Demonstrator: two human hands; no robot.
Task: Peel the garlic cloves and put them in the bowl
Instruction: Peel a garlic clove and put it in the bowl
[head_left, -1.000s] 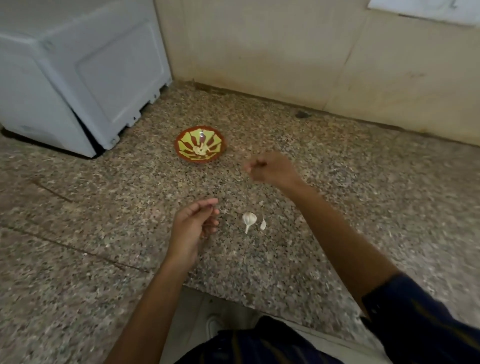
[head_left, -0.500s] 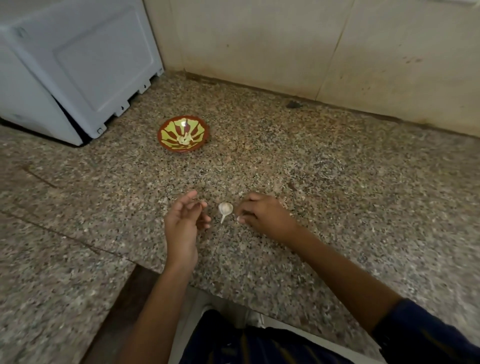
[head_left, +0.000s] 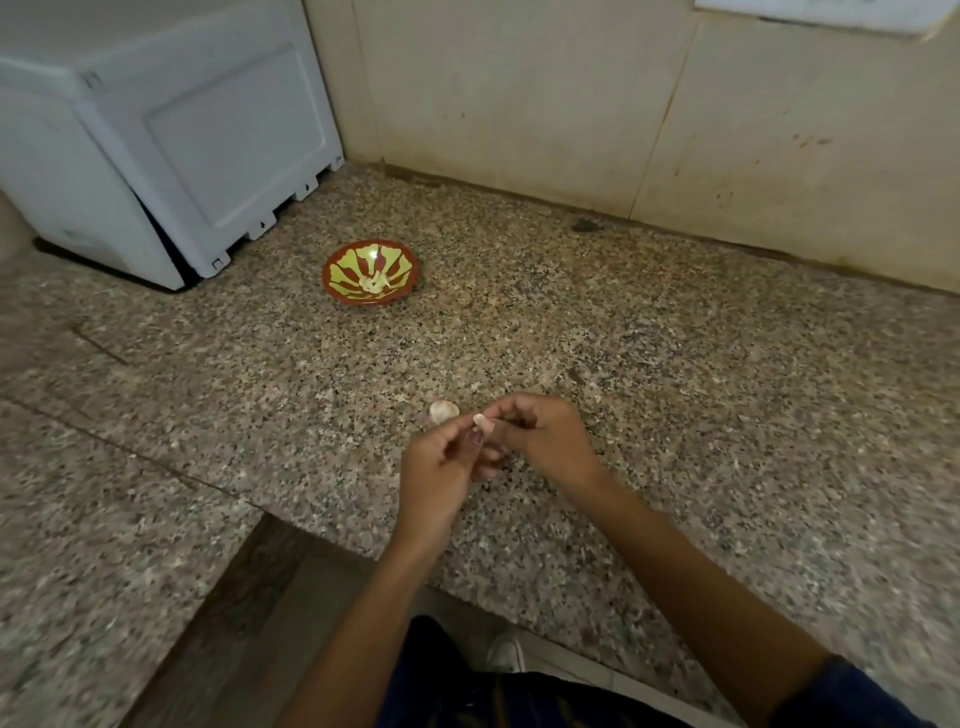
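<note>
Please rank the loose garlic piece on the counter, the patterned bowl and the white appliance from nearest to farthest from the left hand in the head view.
From the left hand:
1. Loose garlic piece, on the counter just beyond the fingertips.
2. Patterned bowl, farther back, slightly left.
3. White appliance, far left corner.

Both hands meet above the speckled granite counter (head_left: 675, 364), near its front edge. The right hand (head_left: 545, 441) and left hand (head_left: 441, 467) pinch a small garlic clove (head_left: 483, 422) between their fingertips. Just beyond them the garlic bulb (head_left: 443, 411) lies on the counter. Farther back, a red-and-yellow bowl (head_left: 340, 283) holds peeled cloves (head_left: 375, 282), near a white appliance (head_left: 182, 145) at the back left corner.
</note>
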